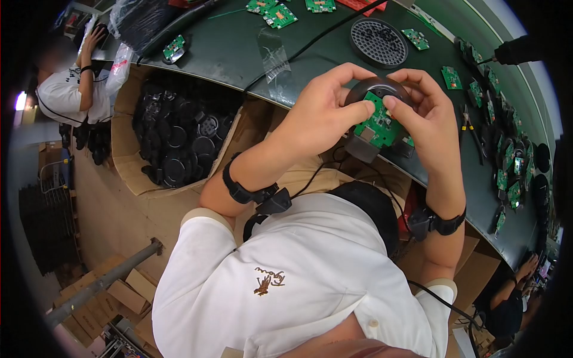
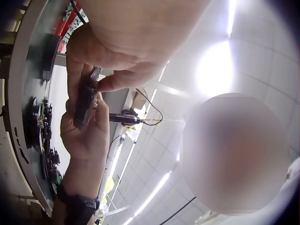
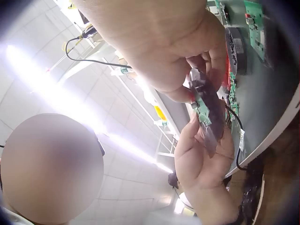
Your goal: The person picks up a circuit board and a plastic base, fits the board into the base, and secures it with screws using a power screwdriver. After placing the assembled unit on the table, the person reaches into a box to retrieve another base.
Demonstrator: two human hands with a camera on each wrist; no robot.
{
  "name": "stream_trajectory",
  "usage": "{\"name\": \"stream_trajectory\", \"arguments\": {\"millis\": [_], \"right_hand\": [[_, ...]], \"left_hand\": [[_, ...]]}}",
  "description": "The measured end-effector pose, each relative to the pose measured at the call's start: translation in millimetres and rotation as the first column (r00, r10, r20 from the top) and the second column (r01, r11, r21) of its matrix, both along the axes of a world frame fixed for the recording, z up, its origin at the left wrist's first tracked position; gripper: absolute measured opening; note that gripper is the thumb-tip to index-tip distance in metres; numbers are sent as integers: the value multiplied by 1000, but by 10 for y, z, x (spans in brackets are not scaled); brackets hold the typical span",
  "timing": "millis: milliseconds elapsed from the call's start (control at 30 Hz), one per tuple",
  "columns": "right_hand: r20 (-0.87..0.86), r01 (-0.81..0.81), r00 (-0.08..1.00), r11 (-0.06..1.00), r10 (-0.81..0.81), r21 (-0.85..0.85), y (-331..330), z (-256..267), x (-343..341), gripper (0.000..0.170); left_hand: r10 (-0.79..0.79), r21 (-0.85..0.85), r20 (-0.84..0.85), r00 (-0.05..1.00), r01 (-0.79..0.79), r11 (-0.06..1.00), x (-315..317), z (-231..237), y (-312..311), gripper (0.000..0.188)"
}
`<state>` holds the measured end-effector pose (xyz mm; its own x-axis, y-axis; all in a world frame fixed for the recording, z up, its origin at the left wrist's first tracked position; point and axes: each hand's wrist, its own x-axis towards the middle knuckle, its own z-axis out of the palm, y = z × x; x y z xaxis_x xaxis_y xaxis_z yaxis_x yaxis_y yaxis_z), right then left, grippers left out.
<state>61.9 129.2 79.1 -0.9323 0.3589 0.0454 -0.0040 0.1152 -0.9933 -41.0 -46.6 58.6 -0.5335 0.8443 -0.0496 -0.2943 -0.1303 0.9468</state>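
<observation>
Both hands hold a round dark plastic housing [image 1: 375,85] with a green circuit board [image 1: 377,132] lying in its open side, over the table edge. My left hand [image 1: 322,113] grips the housing's left side, its thumb pressing the board's upper edge. From the other side my right hand [image 1: 431,119] grips it, fingers curled behind the rim and thumb tip on the board close to the left thumb. In the right wrist view the board [image 3: 203,112] sits edge-on against the dark shell [image 3: 214,119]. The left wrist view shows the housing [image 2: 84,103] pinched between both hands.
A round perforated grille [image 1: 379,43] lies beyond the hands. Pliers [image 1: 471,134] and many green boards [image 1: 507,161] are at the right, near a hanging screwdriver [image 1: 513,52]. A cardboard box [image 1: 128,149] of black parts [image 1: 179,137] stands left; a cable [image 1: 304,49] crosses the table.
</observation>
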Motion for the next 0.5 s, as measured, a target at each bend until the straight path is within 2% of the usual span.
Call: {"name": "stream_trajectory", "arguments": {"millis": [67,133,233,300,433,500], "right_hand": [[-18,0,1000,1000,0,-2,20,-30,-8,34],[-65,95,994,984,-86,154,77,-61,9,35],[-3,91,996,972,-92,216,177,-11,56,33],[-8,132,991,962,-134,240,187,7,80,28],[-35,187,982,948,-184,257,433,-70,209,22],[14,235,969,942,-246,241,566,-121,303,21]], "left_hand": [[4,-9,3,1000,-4,1000,-14,-19,0,36],[9,-17,8,1000,-9,1000,-32,-46,-4,36],[25,-19,25,999,-24,1000,-71,-91,3,37],[79,-97,-68,995,-85,992,-107,-127,29,37],[123,-166,-134,983,-145,975,-257,-229,79,38],[164,-196,-239,957,-213,957,-344,-309,118,39]]}}
